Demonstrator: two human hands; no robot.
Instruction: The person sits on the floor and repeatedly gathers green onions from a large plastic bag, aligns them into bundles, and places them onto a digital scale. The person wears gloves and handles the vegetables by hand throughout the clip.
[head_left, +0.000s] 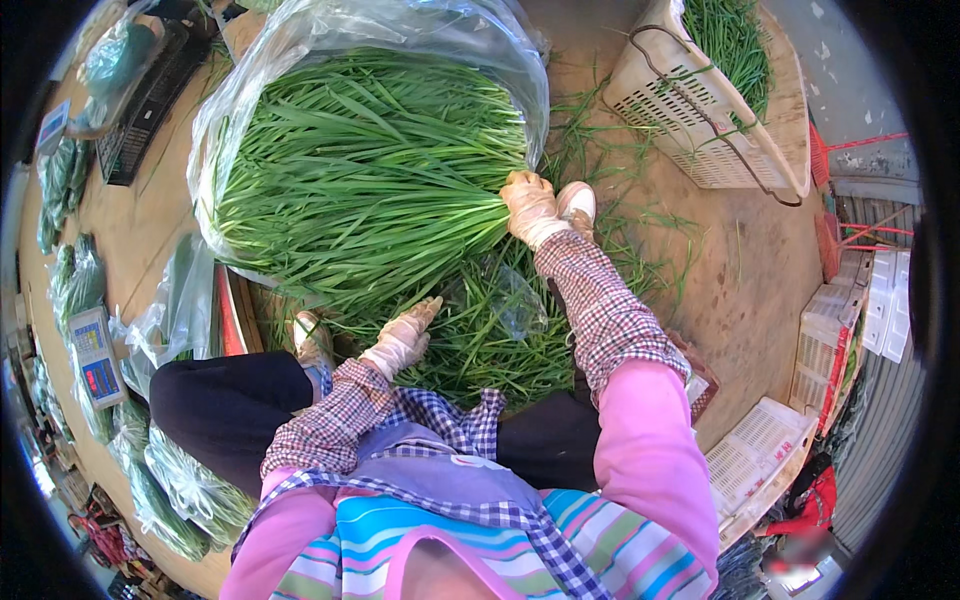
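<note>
Long green leafy stalks, likely garlic chives (360, 165), fill a large clear plastic bag (225, 97) lying open before me. My right hand (531, 204), in a pale, stained glove, grips a bunch by its stem ends at the bag's right edge. Below the bag, my left hand (403, 336), gloved too, is held just under the leaf tips with its fingers extended and nothing visible in it. Loose green stalks (495, 352) are heaped between my legs, with a scrap of clear plastic (517, 304) on them.
A white plastic crate (697, 150) with a wire handle and more greens stands at upper right. Bagged greens (187, 480) and a digital scale (97, 358) are at left, a black crate (142, 105) at upper left. More white crates (757, 450) and a person in red (814, 499) are at lower right.
</note>
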